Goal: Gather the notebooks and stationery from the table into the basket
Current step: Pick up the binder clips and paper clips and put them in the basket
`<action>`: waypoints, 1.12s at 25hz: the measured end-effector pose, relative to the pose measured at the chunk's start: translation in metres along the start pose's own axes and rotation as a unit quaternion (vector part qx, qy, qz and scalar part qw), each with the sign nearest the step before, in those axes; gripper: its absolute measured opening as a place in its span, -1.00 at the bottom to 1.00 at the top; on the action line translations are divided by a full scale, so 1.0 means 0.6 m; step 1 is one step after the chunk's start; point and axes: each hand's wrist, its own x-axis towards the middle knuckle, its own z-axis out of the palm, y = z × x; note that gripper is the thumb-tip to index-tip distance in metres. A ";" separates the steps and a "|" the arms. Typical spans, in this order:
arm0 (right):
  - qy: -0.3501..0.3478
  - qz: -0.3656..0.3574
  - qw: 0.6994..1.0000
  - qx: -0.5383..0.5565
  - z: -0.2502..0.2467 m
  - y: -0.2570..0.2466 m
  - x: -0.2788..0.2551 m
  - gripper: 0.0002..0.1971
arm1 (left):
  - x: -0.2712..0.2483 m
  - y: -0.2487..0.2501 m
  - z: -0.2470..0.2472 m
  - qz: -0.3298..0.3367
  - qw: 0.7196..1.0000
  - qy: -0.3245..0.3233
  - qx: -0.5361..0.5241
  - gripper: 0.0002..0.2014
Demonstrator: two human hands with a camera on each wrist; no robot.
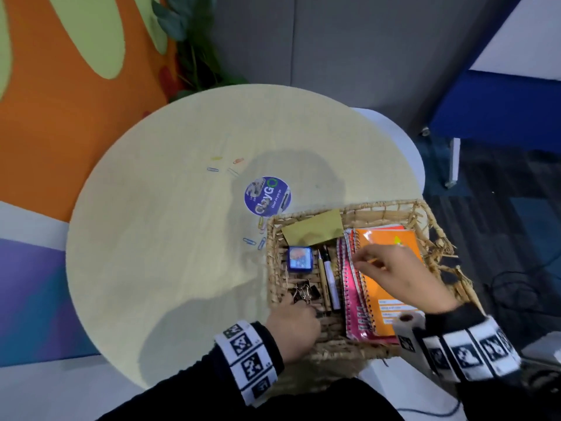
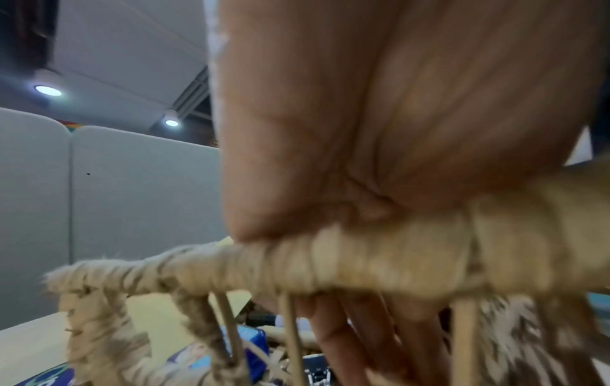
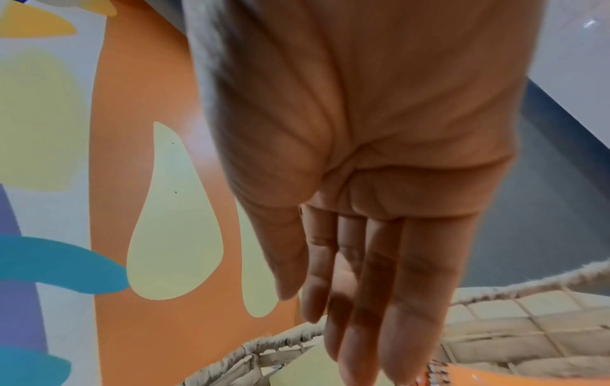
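A woven basket (image 1: 379, 205) stands at the table's near right edge. It holds an orange spiral notebook (image 1: 379, 238) on a pink one (image 1: 352, 299), pens (image 1: 331, 281), black binder clips (image 1: 305, 293), a small blue box (image 1: 300, 258) and a yellow pad (image 1: 312, 229). My left hand (image 1: 293, 320) rests its palm on the near left rim (image 2: 330, 266), fingers straight down inside by the clips. My right hand (image 1: 382, 268) hovers flat over the orange notebook, fingers straight (image 3: 363, 300), holding nothing that I can make out. Several coloured paper clips (image 1: 224, 165) lie loose mid-table, and three more (image 1: 256, 238) beside the basket's left wall.
A round blue sticker (image 1: 267, 196) is stuck on the pale round table (image 1: 151, 253). A plant (image 1: 194, 41) and an orange wall stand behind the table. A blue bench (image 1: 501, 117) and cables are on the floor at right.
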 end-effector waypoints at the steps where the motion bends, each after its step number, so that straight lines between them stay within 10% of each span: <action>1: -0.005 0.005 1.000 0.007 0.001 0.008 -0.008 -0.88 | 0.004 0.000 0.003 -0.003 1.000 -0.021 0.007 -0.76; 4: -0.022 0.009 1.000 0.009 0.004 0.019 -0.015 -0.87 | 0.004 -0.004 0.000 0.000 0.998 -0.056 0.010 -0.77; 6: -0.024 0.011 1.000 0.013 0.003 0.020 -0.011 -0.88 | -0.007 -0.017 -0.016 0.025 0.996 0.043 -0.068 -0.77; 9: -0.020 -0.001 1.000 0.024 -0.010 0.009 0.012 -0.83 | -0.032 -0.091 -0.054 -0.044 0.893 0.307 -0.327 -0.80; 12: -0.003 -0.020 1.000 0.023 -0.031 -0.017 0.054 -0.83 | -0.027 -0.221 -0.038 -0.194 0.788 0.464 -0.356 -0.86; 21: 0.004 -0.063 0.998 0.017 -0.073 -0.104 0.196 -0.89 | 0.080 -0.346 0.058 -0.181 0.891 0.250 -0.333 -0.79; 28: -0.086 -0.168 0.974 -0.123 -0.057 -0.187 0.383 -0.86 | 0.085 -0.344 0.071 -0.133 0.909 0.277 -0.280 -0.97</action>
